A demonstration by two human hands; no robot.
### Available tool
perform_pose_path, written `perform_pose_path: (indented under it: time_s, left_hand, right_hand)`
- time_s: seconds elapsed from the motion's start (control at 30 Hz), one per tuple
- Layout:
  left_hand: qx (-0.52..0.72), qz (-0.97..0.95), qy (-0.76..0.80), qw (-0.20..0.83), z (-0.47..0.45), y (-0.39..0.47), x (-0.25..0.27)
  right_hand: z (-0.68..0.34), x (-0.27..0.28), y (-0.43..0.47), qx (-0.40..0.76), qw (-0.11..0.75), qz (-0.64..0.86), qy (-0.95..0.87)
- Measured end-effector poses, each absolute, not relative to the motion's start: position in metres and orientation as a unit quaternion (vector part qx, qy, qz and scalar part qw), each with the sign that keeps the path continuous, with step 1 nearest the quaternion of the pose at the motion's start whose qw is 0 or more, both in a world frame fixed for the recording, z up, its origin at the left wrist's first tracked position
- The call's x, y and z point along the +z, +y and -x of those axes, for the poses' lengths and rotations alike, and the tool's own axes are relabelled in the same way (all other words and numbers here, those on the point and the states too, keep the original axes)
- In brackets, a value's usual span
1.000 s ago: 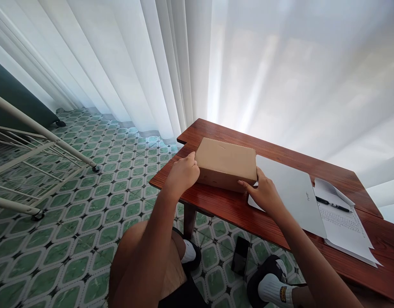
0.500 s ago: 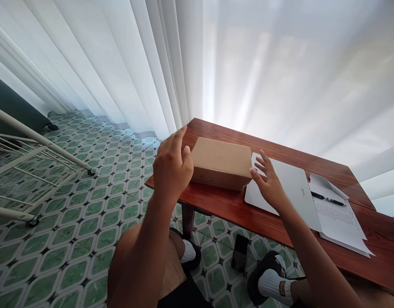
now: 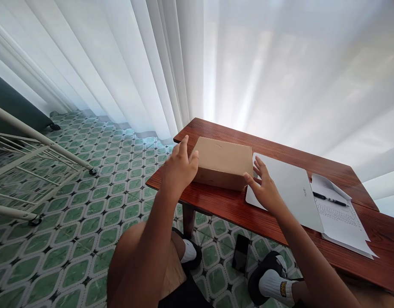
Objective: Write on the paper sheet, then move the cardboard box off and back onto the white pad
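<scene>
A closed brown cardboard box [image 3: 223, 160] lies at the left end of the dark red wooden table [image 3: 216, 197]. My left hand [image 3: 180, 164] is at the box's left end, thumb by its front left corner and fingers apart. At the opposite end is my right hand [image 3: 263, 184], fingers spread, its thumb overlapping the front right corner. Whether either hand presses on the cardboard, I cannot tell. Just right of the box, a flat silver-white laptop [image 3: 291, 184] lies shut, partly behind my right hand and forearm.
Right of the laptop are sheets of written paper [image 3: 341, 218] with a black pen [image 3: 330, 199] on top. A dark phone [image 3: 241, 253] is on the tiled floor below. A white wheeled rack [image 3: 42, 145] stands left; white curtains [image 3: 264, 77] hang behind the table.
My left hand has come down and slightly right, closer to the box's left end. My right hand has shifted a little left and lower, its thumb now over the box's front corner.
</scene>
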State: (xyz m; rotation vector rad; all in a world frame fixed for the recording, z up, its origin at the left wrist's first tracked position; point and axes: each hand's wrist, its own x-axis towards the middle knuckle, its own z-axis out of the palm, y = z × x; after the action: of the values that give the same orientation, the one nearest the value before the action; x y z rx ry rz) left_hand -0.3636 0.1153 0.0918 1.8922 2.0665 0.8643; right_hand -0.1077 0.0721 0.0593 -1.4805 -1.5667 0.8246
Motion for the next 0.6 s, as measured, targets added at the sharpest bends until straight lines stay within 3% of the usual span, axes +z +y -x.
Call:
perform_pose_path:
  time_s: [0.33, 0.6]
  left_hand:
    - [0.228, -0.640, 0.716, 0.162, 0.3581, 0.1213, 0.0869]
    - [0.206, -0.644, 0.721, 0.152, 0.3538, 0.1255, 0.0815]
  right_hand:
    - [0.1100, 0.0553, 0.0726, 0.333, 0.359, 0.617, -0.616]
    - [0.1134, 0.0515, 0.0743, 0.284, 0.305, 0.663, -0.622]
